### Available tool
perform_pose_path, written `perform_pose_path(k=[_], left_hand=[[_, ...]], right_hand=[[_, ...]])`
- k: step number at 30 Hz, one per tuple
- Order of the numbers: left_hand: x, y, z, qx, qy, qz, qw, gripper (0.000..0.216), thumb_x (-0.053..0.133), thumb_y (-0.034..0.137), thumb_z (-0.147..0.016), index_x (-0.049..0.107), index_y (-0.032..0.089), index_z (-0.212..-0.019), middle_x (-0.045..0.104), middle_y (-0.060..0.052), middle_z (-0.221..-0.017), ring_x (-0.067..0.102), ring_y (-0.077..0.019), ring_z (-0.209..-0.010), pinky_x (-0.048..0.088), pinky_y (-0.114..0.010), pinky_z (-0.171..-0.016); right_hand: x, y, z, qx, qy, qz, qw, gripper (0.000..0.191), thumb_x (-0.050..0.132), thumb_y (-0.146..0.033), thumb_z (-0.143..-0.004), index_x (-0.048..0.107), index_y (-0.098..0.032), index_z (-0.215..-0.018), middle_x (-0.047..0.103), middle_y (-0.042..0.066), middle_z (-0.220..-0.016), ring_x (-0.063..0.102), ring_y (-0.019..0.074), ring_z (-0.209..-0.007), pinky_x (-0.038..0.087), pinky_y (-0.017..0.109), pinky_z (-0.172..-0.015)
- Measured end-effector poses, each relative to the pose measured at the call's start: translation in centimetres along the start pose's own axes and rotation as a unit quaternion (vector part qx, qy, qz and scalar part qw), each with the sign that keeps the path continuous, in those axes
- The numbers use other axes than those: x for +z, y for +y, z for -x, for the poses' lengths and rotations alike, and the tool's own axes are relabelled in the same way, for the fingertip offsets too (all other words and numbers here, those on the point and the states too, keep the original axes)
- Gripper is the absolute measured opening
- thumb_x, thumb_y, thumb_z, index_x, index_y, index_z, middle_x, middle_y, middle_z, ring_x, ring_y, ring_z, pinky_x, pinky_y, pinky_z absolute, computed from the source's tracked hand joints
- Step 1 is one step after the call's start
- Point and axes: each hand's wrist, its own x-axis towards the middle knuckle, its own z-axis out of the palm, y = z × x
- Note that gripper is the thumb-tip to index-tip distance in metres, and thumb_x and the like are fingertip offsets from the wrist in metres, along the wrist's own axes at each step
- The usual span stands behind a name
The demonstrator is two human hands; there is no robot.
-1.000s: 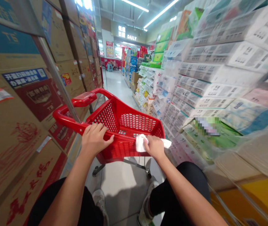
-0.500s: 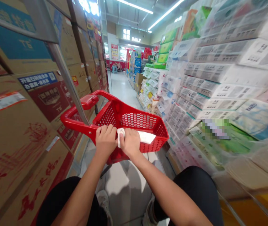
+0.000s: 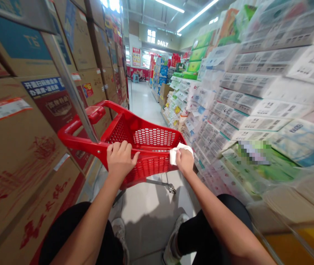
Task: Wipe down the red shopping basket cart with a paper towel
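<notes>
A red plastic shopping cart [image 3: 154, 163] stands crosswise in front of me, its handle toward the left and its perforated basket toward the right. My left hand [image 3: 120, 157] grips the near rim of the basket close to the handle end, fingers over the edge and thumb along the side. Farther right, my right hand [image 3: 185, 160] is closed on a white cloth or tissue [image 3: 174, 154], which it presses against the rim at the basket's far right corner. Part of the white piece is hidden under the fingers.
Stacked cardboard cartons [image 3: 21, 147] rise close on the left, with a metal pole [image 3: 72, 88] before them. Piled tissue packs [image 3: 245, 95] line the right side. A caster wheel [image 3: 171, 188] shows beneath the cart, and the tiled aisle [image 3: 143, 99] runs ahead.
My right hand has slid right along the rim with the white cloth or tissue, away from my left hand. The left hand stays on the rim; the cart appears slightly farther left.
</notes>
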Motion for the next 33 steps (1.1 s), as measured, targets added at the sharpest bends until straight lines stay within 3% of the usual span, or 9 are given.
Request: perform_pose_path(k=[2,8,10,14,19,22,25,28,33], left_hand=[[0.0,0.7,0.0,-0.011,0.003,0.006,1.000,0.024,0.055,0.043,-0.089,0.060,0.020,-0.088,0.061,-0.014,-0.095,0.049,-0.0332,-0.097,0.031,-0.051,-0.095],[0.2,1.9,0.0,-0.001,0.026,-0.019,0.999,0.021,0.050,0.037,-0.092,0.058,0.021,-0.083,0.059,-0.012,-0.086,0.047,-0.0301,-0.090,0.032,-0.048,-0.091],[0.1,1.6,0.0,0.002,0.034,-0.025,0.999,0.020,0.047,0.033,-0.094,0.058,0.022,-0.081,0.058,-0.010,-0.082,0.046,-0.0285,-0.086,0.032,-0.046,-0.090],[-0.3,0.5,0.1,0.025,0.037,-0.030,0.999,0.019,0.050,0.034,-0.093,0.058,0.022,-0.080,0.058,-0.009,-0.081,0.048,-0.0278,-0.085,0.032,-0.046,-0.090],[-0.9,0.0,0.2,0.030,0.031,-0.022,0.999,0.023,0.056,0.043,-0.089,0.061,0.021,-0.085,0.059,-0.011,-0.087,0.050,-0.0301,-0.090,0.034,-0.047,-0.091],[-1.0,0.3,0.3,0.019,0.020,-0.003,1.000,0.022,0.056,0.042,-0.089,0.063,0.021,-0.088,0.061,-0.012,-0.091,0.050,-0.0313,-0.093,0.034,-0.049,-0.093],[-0.8,0.8,0.2,0.013,0.018,0.013,1.000,0.021,0.057,0.041,-0.088,0.064,0.021,-0.090,0.062,-0.013,-0.094,0.050,-0.0319,-0.095,0.033,-0.050,-0.094],[-0.6,1.3,-0.1,0.002,0.024,0.005,1.000,0.019,0.058,0.039,-0.087,0.065,0.022,-0.090,0.062,-0.012,-0.094,0.050,-0.0316,-0.094,0.033,-0.049,-0.094],[-0.2,1.6,-0.5,-0.006,0.040,-0.015,0.999,0.017,0.056,0.036,-0.089,0.064,0.022,-0.086,0.060,-0.011,-0.089,0.049,-0.0303,-0.092,0.032,-0.048,-0.093]], right_hand=[[0.0,-2.4,-0.3,0.020,-0.002,-0.011,1.000,0.038,0.034,-0.032,-0.104,0.062,-0.018,-0.083,0.067,0.010,-0.083,0.055,0.0228,-0.081,0.031,0.034,-0.078],[-1.1,-15.7,-1.2,-0.059,-0.025,-0.140,0.988,0.041,0.031,-0.036,-0.107,0.063,-0.020,-0.089,0.071,0.006,-0.088,0.059,0.0207,-0.084,0.031,0.033,-0.080],[-1.5,-18.2,-1.5,-0.056,-0.040,-0.177,0.982,0.047,0.025,-0.038,-0.109,0.063,-0.021,-0.088,0.071,0.005,-0.086,0.060,0.0196,-0.081,0.031,0.032,-0.077],[-2.0,-16.6,-1.5,-0.096,-0.080,-0.214,0.969,0.049,0.024,-0.040,-0.110,0.065,-0.023,-0.090,0.071,0.003,-0.086,0.061,0.0178,-0.078,0.030,0.030,-0.072],[-1.1,-7.9,-0.4,-0.096,-0.043,-0.129,0.986,0.041,0.033,-0.036,-0.106,0.066,-0.019,-0.090,0.071,0.007,-0.088,0.060,0.0201,-0.084,0.033,0.030,-0.079],[-0.4,-3.2,-0.2,-0.057,-0.014,-0.054,0.997,0.039,0.035,-0.035,-0.104,0.066,-0.018,-0.086,0.069,0.009,-0.083,0.059,0.0215,-0.081,0.032,0.031,-0.078],[-0.1,-1.1,-0.8,0.009,-0.011,-0.008,1.000,0.044,0.035,-0.036,-0.104,0.068,-0.017,-0.082,0.070,0.011,-0.079,0.059,0.0204,-0.072,0.030,0.031,-0.071],[-0.1,-3.1,-1.7,0.030,-0.017,-0.010,0.999,0.044,0.037,-0.039,-0.104,0.070,-0.017,-0.084,0.072,0.011,-0.079,0.060,0.0202,-0.071,0.030,0.032,-0.070],[-0.5,-13.5,-2.3,-0.054,-0.023,-0.107,0.993,0.042,0.037,-0.042,-0.105,0.068,-0.020,-0.087,0.072,0.008,-0.083,0.062,0.0202,-0.077,0.034,0.032,-0.076]])
